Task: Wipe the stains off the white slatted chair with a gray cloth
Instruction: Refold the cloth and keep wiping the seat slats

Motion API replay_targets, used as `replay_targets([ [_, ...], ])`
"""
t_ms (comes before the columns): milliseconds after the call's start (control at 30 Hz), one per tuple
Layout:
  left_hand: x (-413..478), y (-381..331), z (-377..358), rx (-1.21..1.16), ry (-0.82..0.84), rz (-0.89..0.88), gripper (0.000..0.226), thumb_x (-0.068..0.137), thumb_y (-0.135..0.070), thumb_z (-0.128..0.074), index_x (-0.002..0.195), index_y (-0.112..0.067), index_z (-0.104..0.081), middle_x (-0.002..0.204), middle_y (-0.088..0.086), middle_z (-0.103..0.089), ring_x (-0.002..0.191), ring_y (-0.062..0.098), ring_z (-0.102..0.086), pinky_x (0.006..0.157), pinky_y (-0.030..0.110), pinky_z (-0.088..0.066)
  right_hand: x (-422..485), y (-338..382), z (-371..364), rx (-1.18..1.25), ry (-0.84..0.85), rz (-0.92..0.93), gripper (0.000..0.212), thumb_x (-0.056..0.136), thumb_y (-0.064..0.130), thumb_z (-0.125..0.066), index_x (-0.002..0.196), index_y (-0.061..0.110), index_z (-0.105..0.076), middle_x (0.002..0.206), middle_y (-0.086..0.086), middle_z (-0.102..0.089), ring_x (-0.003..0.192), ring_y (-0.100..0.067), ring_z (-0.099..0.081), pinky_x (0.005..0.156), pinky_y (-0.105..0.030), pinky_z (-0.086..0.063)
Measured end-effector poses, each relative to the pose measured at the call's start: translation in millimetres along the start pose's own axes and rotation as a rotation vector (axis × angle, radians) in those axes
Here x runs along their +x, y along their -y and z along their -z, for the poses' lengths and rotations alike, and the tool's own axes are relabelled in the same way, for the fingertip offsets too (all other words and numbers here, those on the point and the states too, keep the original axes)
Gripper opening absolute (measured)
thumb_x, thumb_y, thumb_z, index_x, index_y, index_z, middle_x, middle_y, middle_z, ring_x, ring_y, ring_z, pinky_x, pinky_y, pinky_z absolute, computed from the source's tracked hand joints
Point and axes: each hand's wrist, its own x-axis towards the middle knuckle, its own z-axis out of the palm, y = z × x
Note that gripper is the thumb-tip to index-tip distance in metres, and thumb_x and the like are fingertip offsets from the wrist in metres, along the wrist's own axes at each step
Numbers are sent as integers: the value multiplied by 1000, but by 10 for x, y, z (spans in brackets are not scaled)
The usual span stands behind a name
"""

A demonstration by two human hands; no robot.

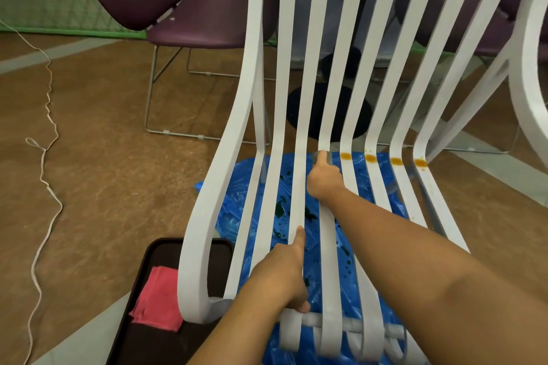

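Cloth (326, 157) is gripped on a slat (327, 234) of the chair (204, 216) by the curled right hand (324, 179), 4 stains (370, 158) lie in a row just right, across the slats, and the next slat left is clasped by the left hand (284, 271).

— The white chair (308, 98): what finish on those slats?
— Smooth, evenly coated, with a soft satin sheen. The blue sheet (237, 192) beneath is crinkled, glossy plastic.
— And around it?
— Rough brown carpet (103, 172). A purple chair (213, 15) in smooth, faintly shiny upholstery on thin bright metal legs (149, 83). A nubby pink cloth (157, 299) on a dark, smooth tray (154, 344). A twisted white cord (44, 187). The gray cloth (328, 157), mostly hidden, looks matt.
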Motion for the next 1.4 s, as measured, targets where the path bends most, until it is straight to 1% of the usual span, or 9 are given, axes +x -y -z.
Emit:
replay_targets([
  [267, -29, 45, -14, -61, -29, 3, 133, 78, -14, -87, 155, -48, 16, 140, 6, -47, 90, 25, -70, 78, 43, -63, -685, -109, -48, -4, 41, -60, 50, 96, 9, -49, 138, 21, -25, 119, -24, -46, 79, -28, -52, 67, -39, -48],
  [400, -68, 84, -22, -177, -46, -18, 129, 77, -9, -87, 156, -50, 7, 150, 6, -39, 74, 20, -66, 59, 29, -59, -1102, -169, -60, -4, 95, -69, 56, 93, 10, -58, 137, 20, -25, 122, -26, -45, 83, -32, -58, 69, -41, -52],
  [500, -56, 166, -44, -230, -31, -54, 124, 82, -11, -83, 155, -54, 7, 155, 7, -34, 78, 21, -70, 63, 31, -62, -1427, -236, -80, 29, 90, -55, 49, 96, 12, -56, 134, 19, -26, 120, -24, -45, 77, -31, -55, 68, -40, -50],
  [700, 3, 187, -176, -203, -297, -45, 61, 106, -19, -46, 155, -43, -21, 123, 10, -56, 89, 27, -64, 71, 49, -62, -2050, -434, -241, 71, 41, 23, 46, 94, 2, -48, 133, 19, -30, 106, -18, -47, 65, -24, -50, 52, -29, -40],
  [900, -9, 111, -241, -106, -344, -72, 60, 105, -12, -41, 157, -34, -19, 100, 5, -49, 75, 20, -53, 59, 37, -52, -2553, -622, -443, 94, -57, 32, 22, 103, 15, -41, 122, 23, -35, 102, -6, -43, 66, -19, -53, 58, -32, -48],
  [1000, 11, 83, -294, -124, -365, -47, 73, 103, -9, -45, 160, -30, -5, 99, 9, -56, 80, 21, -59, 68, 37, -56, -2737, -679, -572, 212, -165, 23, 27, 106, 32, -37, 131, 27, -43, 102, -1, -45, 72, -18, -57, 63, -31, -47],
  [1133, 38, -16, -373, -451, -448, -11, 74, 107, -24, -41, 160, -20, 11, 82, 3, -57, 71, 15, -56, 56, 28, -40, -2969, -808, -807, 474, -278, 85, 34, 101, 25, -51, 135, 25, -53, 104, 4, -47, 86, -8, -53, 78, -32, -49],
  [1267, 134, -23, -495, -657, -499, -23, 57, 110, -37, -28, 161, -23, -7, 91, 1, -60, 81, 15, -60, 69, 30, -45, -3034, -872, -830, 572, -220, 97, 30, 102, 35, -42, 132, 37, -44, 112, 17, -46, 104, 9, -46, 83, -22, -40],
  [1400, 270, 18, -580, -801, -553, -64, 48, 109, -40, -27, 155, -26, -27, 100, 4, -64, 82, 15, -62, 82, 41, -56, -2922, -781, -717, 576, -249, 52, 20, 102, 48, -25, 114, 45, -42, 106, 15, -57, 94, -3, -57, 76, -26, -45],
])
